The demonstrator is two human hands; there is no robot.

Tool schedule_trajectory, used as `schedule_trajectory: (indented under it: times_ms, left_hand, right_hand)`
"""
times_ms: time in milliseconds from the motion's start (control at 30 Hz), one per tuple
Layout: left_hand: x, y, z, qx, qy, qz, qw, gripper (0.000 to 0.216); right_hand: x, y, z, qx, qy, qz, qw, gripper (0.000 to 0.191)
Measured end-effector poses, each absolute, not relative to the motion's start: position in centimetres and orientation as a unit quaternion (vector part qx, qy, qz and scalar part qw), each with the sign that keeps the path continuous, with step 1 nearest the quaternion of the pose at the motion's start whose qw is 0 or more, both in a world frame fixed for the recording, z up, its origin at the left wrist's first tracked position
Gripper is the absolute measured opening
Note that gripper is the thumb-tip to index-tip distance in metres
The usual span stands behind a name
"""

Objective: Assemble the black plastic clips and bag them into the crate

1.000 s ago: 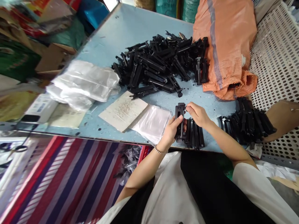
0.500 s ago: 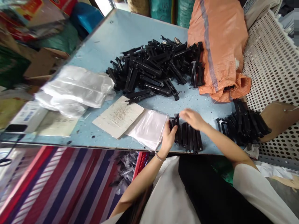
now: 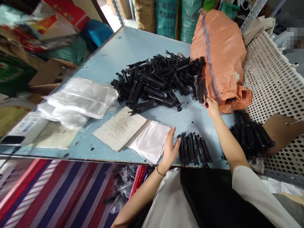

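A big heap of black plastic clips (image 3: 159,82) lies in the middle of the blue table (image 3: 123,53). Near the front edge a short row of clips (image 3: 193,148) lies side by side. My left hand (image 3: 171,147) rests flat and open against the row's left end, beside a clear plastic bag (image 3: 149,141). My right hand (image 3: 212,107) reaches out to the heap's right edge, fingers curled on a black clip (image 3: 203,93) next to the orange sack (image 3: 219,60).
A stack of clear bags (image 3: 78,99) and a paper sheet with small bits (image 3: 120,126) lie at left. More black clips (image 3: 251,134) are piled at right by a white perforated basket (image 3: 275,79). A striped cloth (image 3: 54,193) hangs below the table.
The clip held in both hands has been laid at the left end of the row. My right hand moved from the row up to the heap by the orange sack; my left hand opened.
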State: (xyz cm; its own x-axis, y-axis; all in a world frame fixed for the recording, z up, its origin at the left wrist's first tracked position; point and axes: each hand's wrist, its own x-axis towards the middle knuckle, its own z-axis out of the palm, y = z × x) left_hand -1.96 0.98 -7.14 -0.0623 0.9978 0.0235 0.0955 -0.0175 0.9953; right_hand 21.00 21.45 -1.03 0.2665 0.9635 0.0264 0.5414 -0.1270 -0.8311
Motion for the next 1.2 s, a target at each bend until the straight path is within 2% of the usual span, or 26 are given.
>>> schedule_trajectory:
  times_ms: [100,167,233,367,467,533,633,700,767,867,933,1033,1133,1200]
  left_hand:
    - [-0.7,3.7,-4.4,0.435,0.455,0.554,0.545,0.08]
    - [0.0,5.0,-2.6,0.377,0.426,0.574,0.59,0.09]
    - [0.2,5.3,-0.9,0.339,0.421,0.555,0.632,0.087]
    - [-0.5,2.9,1.3,0.306,0.408,0.49,0.707,0.078]
    - [-0.9,0.8,1.9,0.296,0.392,0.468,0.735,0.082]
    - [-0.9,0.2,1.9,0.294,0.391,0.471,0.734,0.082]
    - [-1.3,0.5,1.4,0.29,0.414,0.501,0.702,0.08]
    - [-1.9,1.1,1.1,0.292,0.436,0.529,0.667,0.068]
    - [-2.6,1.8,0.9,0.302,0.462,0.551,0.626,0.046]
    - [-2.9,2.4,0.7,0.313,0.49,0.551,0.598,0.027]
    - [-2.8,2.5,0.6,0.312,0.494,0.539,0.607,0.026]
    - [-3.3,2.1,-0.4,0.307,0.512,0.533,0.599,0.028]
    - [-4.7,1.1,-2.5,0.323,0.56,0.513,0.565,0.031]
    - [-5.4,0.1,-4.5,0.372,0.593,0.474,0.535,0.033]
  right_hand:
    - [19.1,12.2,-1.8,-0.617,-0.601,0.29,0.417,0.028]
    - [17.8,6.8,-1.4,-0.538,-0.7,0.241,0.403,0.024]
    - [17.3,4.1,-0.4,-0.445,-0.787,0.194,0.38,0.022]
    - [18.1,6.4,1.5,-0.386,-0.842,0.065,0.37,0.026]
    - [17.8,9.8,1.8,-0.36,-0.88,0.029,0.308,0.037]
    - [16.7,10.8,1.7,-0.362,-0.885,0.06,0.287,0.043]
    - [14.6,9.9,1.8,-0.427,-0.834,0.201,0.286,0.049]
    - [13.8,8.2,1.9,-0.444,-0.805,0.277,0.28,0.051]
    - [13.6,6.2,1.6,-0.407,-0.835,0.261,0.264,0.054]
    - [13.6,3.2,0.4,-0.348,-0.898,0.143,0.226,0.054]
    - [13.5,2.0,-0.4,-0.349,-0.908,0.113,0.202,0.054]
    - [13.4,2.6,-1.0,-0.359,-0.899,0.171,0.186,0.056]
    - [14.4,7.4,-1.0,-0.382,-0.877,0.218,0.194,0.055]
    - [15.6,12.6,-1.1,-0.447,-0.845,0.2,0.214,0.046]
